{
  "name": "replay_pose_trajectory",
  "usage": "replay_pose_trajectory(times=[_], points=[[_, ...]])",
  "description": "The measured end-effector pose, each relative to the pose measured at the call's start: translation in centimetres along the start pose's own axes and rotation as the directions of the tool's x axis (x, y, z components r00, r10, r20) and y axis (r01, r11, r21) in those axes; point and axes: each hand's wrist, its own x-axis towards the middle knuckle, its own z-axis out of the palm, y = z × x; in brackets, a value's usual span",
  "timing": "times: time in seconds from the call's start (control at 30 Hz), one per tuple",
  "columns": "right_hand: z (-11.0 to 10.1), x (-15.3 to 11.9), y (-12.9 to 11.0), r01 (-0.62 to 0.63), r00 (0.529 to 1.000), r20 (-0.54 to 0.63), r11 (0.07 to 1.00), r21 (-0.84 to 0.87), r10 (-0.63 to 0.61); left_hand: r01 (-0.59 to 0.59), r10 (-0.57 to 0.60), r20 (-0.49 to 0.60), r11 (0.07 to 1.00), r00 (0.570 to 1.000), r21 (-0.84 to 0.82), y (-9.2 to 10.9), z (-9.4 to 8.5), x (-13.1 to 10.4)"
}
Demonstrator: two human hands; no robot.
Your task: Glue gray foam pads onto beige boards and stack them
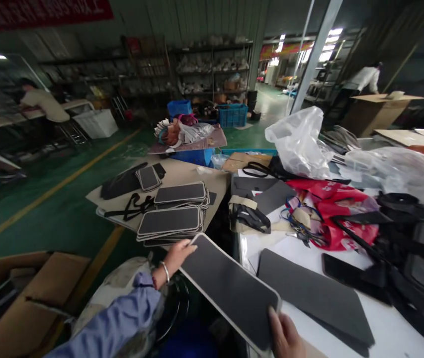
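A dark grey rounded panel with a pale edge [230, 291] is held flat between both my hands, over the gap between two tables. My left hand [176, 256], in a blue sleeve with a bracelet at the wrist, grips its far left end. My right hand [284, 335] grips its near right corner at the bottom of the view. Just beyond the panel, stacks of similar grey panels [170, 221] lie on a low cardboard-covered table [182, 174]. Another plain dark sheet [312, 293] lies on the white table [394, 328] to the right.
The white table carries a red bag [331, 209], black straps, dark parts and clear plastic bags [299, 141]. Open cardboard boxes [21, 298] stand at the lower left on the green floor. Blue crates, shelves and two other people are farther back.
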Motion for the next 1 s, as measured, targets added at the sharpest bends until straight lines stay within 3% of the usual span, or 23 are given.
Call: replay_pose_trajectory(times=[0.07,0.17,0.23,0.3,0.4,0.5,0.57,0.63,0.7,0.77,0.83,0.9,1.0], points=[[4.8,3.0,-4.9,0.151,0.978,0.140,0.987,0.049,-0.157,-0.018,0.027,-0.177,0.999,0.984,0.051,1.1,-5.1,2.1],[12.5,7.6,-12.3,0.316,0.910,0.252,0.944,0.089,-0.329,0.004,0.034,-0.390,0.995,0.920,0.096,1.6,-12.0,5.1],[16.7,9.7,-15.6,0.353,0.869,0.333,0.930,0.102,-0.367,0.033,0.020,-0.461,0.994,0.887,0.108,1.0,-15.8,7.0],[19.4,10.8,-17.1,0.303,0.858,0.390,0.942,0.143,-0.335,0.107,0.009,-0.502,0.974,0.865,0.201,0.0,-18.8,8.8],[19.7,10.9,-16.7,0.009,0.854,0.489,0.943,0.332,-0.180,0.305,-0.018,-0.553,0.848,0.833,0.433,-1.5,-21.5,10.5],[16.6,10.2,-15.6,-0.367,0.773,0.628,0.746,0.556,-0.088,0.439,0.028,-0.644,0.708,0.765,0.553,-1.9,-21.4,11.0],[13.8,9.8,-15.2,-0.504,0.736,0.669,0.580,0.640,-0.099,0.415,0.022,-0.631,0.736,0.775,0.535,-1.4,-19.1,10.7],[11.3,9.4,-15.0,-0.557,0.730,0.672,0.462,0.690,-0.123,0.298,-0.059,-0.508,0.865,0.859,0.404,-0.3,-15.0,10.0],[9.0,8.8,-14.8,-0.557,0.750,0.647,0.393,0.731,-0.139,0.153,-0.106,-0.285,0.977,0.952,0.146,1.2,-9.3,8.5],[7.0,8.0,-14.5,-0.539,0.780,0.610,0.350,0.766,-0.135,0.095,-0.095,0.003,0.995,0.996,-0.039,3.0,-3.0,6.3],[5.0,6.9,-14.1,-0.516,0.814,0.569,0.302,0.802,-0.119,0.108,-0.066,0.271,0.984,0.960,-0.144,4.6,3.1,3.5],[3.1,5.5,-13.4,-0.472,0.857,0.506,0.247,0.846,-0.097,0.099,-0.012,0.424,0.978,0.906,-0.186,6.0,8.2,0.7],[0.6,3.1,-12.3,-0.394,0.909,0.412,0.201,0.897,-0.058,0.091,0.077,0.582,0.963,0.810,-0.253,7.1,13.5,-2.9]])
